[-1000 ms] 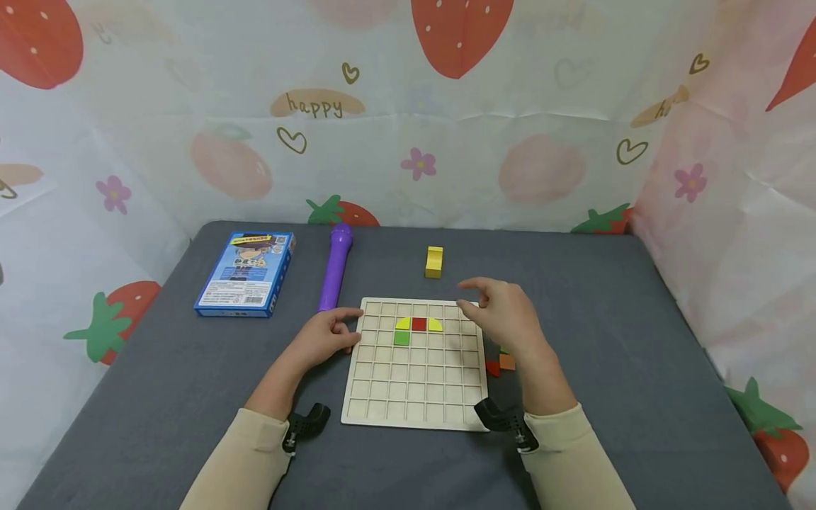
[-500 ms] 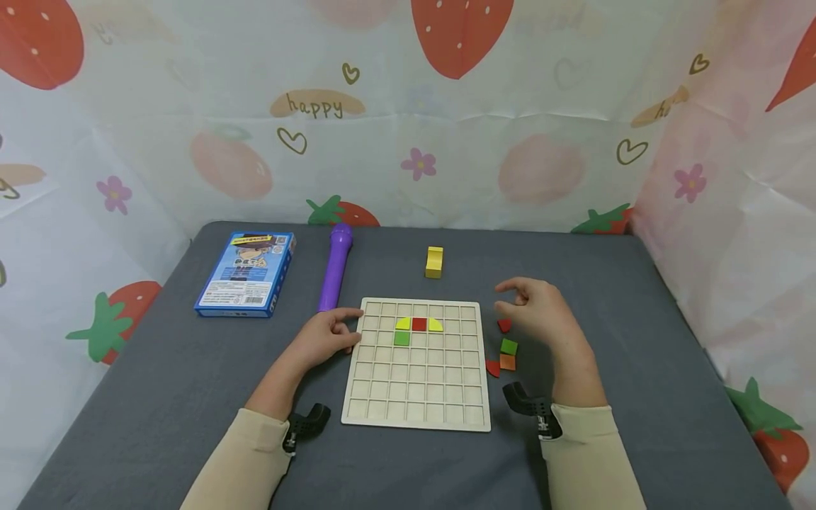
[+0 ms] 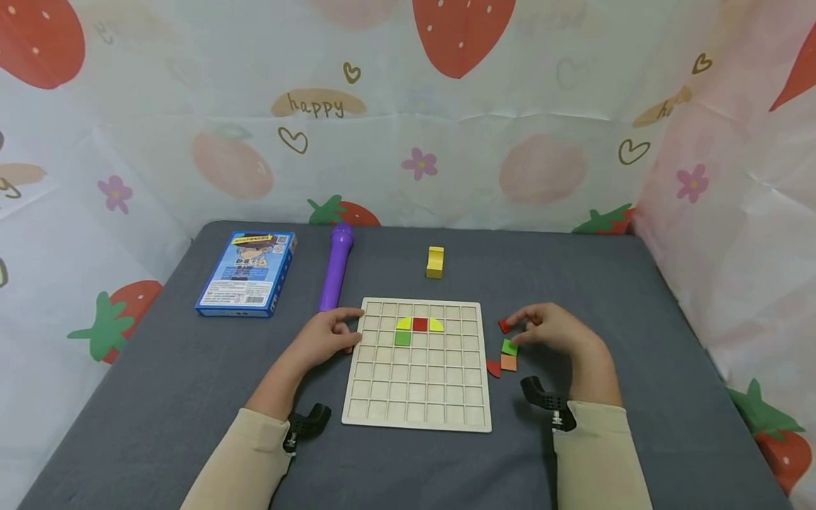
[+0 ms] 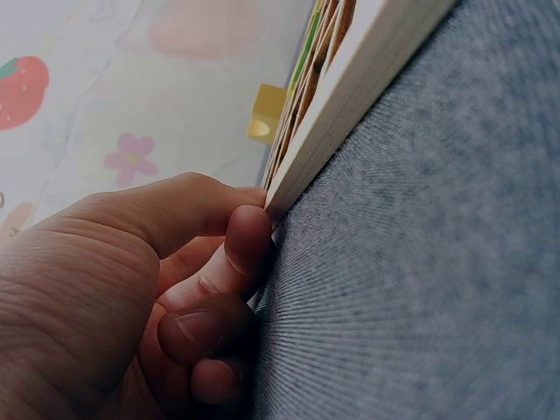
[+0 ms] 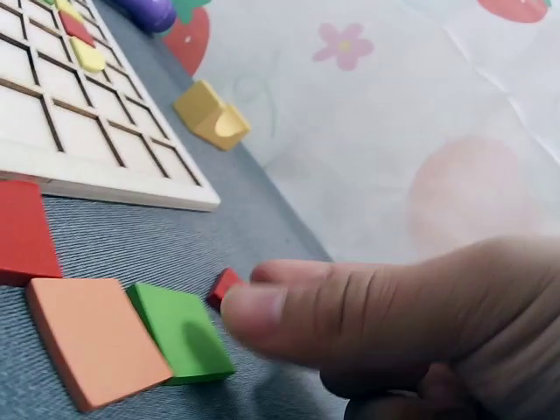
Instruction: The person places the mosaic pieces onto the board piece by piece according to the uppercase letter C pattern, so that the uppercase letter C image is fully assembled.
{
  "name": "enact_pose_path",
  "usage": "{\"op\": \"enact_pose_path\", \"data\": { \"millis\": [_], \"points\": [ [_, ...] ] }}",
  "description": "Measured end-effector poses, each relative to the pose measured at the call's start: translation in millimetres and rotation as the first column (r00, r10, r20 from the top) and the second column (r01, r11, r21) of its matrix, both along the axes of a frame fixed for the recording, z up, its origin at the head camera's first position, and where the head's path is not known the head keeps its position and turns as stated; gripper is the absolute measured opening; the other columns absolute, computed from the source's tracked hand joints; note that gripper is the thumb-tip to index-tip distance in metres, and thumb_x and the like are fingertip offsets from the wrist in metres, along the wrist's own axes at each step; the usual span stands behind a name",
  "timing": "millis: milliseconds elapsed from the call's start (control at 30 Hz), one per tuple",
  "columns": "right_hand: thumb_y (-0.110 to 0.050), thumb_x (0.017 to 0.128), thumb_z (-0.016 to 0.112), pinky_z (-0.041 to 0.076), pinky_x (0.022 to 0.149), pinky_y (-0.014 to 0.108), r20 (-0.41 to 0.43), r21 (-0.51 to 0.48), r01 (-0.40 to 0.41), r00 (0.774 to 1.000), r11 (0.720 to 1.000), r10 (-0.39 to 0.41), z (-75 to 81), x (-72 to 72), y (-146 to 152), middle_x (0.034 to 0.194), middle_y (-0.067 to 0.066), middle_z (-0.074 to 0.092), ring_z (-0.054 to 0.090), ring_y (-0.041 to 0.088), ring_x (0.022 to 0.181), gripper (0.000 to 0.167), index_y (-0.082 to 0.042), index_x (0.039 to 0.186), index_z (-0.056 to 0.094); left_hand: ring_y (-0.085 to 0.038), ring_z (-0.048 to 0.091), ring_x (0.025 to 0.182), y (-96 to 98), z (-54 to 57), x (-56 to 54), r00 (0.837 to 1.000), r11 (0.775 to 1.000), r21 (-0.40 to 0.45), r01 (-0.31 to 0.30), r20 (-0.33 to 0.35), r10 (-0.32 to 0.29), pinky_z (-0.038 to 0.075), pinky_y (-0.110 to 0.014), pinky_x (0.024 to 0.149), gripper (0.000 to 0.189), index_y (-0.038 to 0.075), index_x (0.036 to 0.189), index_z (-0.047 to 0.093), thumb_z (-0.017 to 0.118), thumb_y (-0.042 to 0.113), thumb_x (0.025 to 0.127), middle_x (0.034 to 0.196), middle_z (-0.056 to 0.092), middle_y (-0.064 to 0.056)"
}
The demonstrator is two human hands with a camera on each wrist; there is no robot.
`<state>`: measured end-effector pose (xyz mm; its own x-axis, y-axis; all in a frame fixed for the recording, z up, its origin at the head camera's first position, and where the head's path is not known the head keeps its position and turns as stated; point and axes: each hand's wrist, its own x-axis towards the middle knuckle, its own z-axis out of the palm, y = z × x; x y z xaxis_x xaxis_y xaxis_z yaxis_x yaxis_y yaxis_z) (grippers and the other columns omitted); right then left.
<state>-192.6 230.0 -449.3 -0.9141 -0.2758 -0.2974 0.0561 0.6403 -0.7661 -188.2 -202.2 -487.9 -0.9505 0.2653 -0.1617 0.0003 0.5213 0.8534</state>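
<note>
A pale wooden grid board lies flat on the table with yellow, red and green pieces in its upper cells. My left hand holds it at the left edge, thumb and fingertips against its side; the other fingers are curled in the left wrist view. To the board's right, my right hand reaches low over loose pieces, thumb and index finger apart with nothing between them. Its index fingertip is right at a small red piece, its thumb beside a green tile. An orange tile and a red quarter-round piece lie nearer me.
Beyond the board stands a yellow block. A purple microphone-shaped stick lies at its upper left, partly behind my left hand. A blue box lies farther left on the grey tablecloth. A printed curtain hangs behind.
My right hand has moved right, off the board, and down to the loose pieces, uncovering the small red piece and the green tile. My left hand and the board stay put.
</note>
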Motion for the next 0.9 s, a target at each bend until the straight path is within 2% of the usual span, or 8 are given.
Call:
{"op": "enact_pose_path", "data": {
  "millis": [167, 433, 667, 767, 900],
  "points": [
    [-0.007, 0.089, 0.076, 0.036, 0.061, 0.032, 0.024, 0.013, 0.001, 1.000, 1.000, -0.002, -8.5, -1.6, -2, 0.064, 0.001, 0.051, 0.042, 0.016, 0.060, 0.027, 0.000, 0.114, 0.074, -0.018, 0.052, 0.060, 0.3, -1.1, 0.2, 1.000, 1.000, -0.004, 0.002, -0.003, -0.002, 0.040, -0.034, 0.067, 0.049, 0.006, 0.142, 0.060, 0.072, 0.014, 0.095, 0.067, 0.064, -0.004],
    [-0.017, 0.093, 0.076, 0.044, 0.081, 0.040, -0.097, 0.082, 0.048, 0.994, 0.995, -0.040, -18.9, -7.1, -13, 0.096, 0.004, 0.073, 0.058, 0.023, 0.091, 0.016, -0.006, 0.104, 0.079, -0.019, 0.053, 0.060, -0.6, -1.4, -0.1, 1.000, 1.000, 0.012, 0.010, -0.007, -0.010, 0.040, -0.035, 0.068, 0.050, 0.006, 0.142, 0.059, 0.073, 0.013, 0.095, 0.067, 0.064, -0.004],
    [-0.026, 0.096, 0.074, 0.048, 0.090, 0.048, -0.159, 0.120, 0.086, 0.985, 0.989, -0.066, -25.7, -12.5, -29, 0.103, 0.006, 0.074, 0.063, 0.027, 0.101, 0.021, -0.008, 0.105, 0.080, -0.018, 0.051, 0.059, -0.2, -1.1, 0.1, 1.000, 1.000, 0.006, 0.002, -0.001, -0.002, 0.039, -0.034, 0.066, 0.050, 0.007, 0.142, 0.060, 0.073, 0.014, 0.095, 0.067, 0.064, -0.004],
    [-0.028, 0.094, 0.076, 0.049, 0.083, 0.044, -0.155, 0.129, 0.087, 0.986, 0.988, -0.066, -26.5, -13.5, -32, 0.094, 0.006, 0.072, 0.062, 0.025, 0.092, 0.024, -0.008, 0.108, 0.079, -0.017, 0.051, 0.059, -0.1, -0.9, -0.1, 1.000, 1.000, 0.006, 0.001, -0.001, -0.001, 0.038, -0.033, 0.065, 0.050, 0.007, 0.142, 0.060, 0.073, 0.014, 0.095, 0.067, 0.064, -0.004],
    [-0.021, 0.086, 0.084, 0.042, 0.068, 0.037, -0.131, 0.105, 0.063, 0.990, 0.992, -0.049, -25.3, -13.4, -33, 0.076, 0.006, 0.058, 0.052, 0.022, 0.072, 0.030, -0.004, 0.109, 0.074, -0.017, 0.051, 0.059, -0.9, -0.6, -0.1, 1.000, 1.000, 0.003, 0.005, -0.005, -0.005, 0.038, -0.032, 0.065, 0.050, 0.006, 0.142, 0.059, 0.072, 0.014, 0.095, 0.067, 0.064, -0.005]
  ]
}}
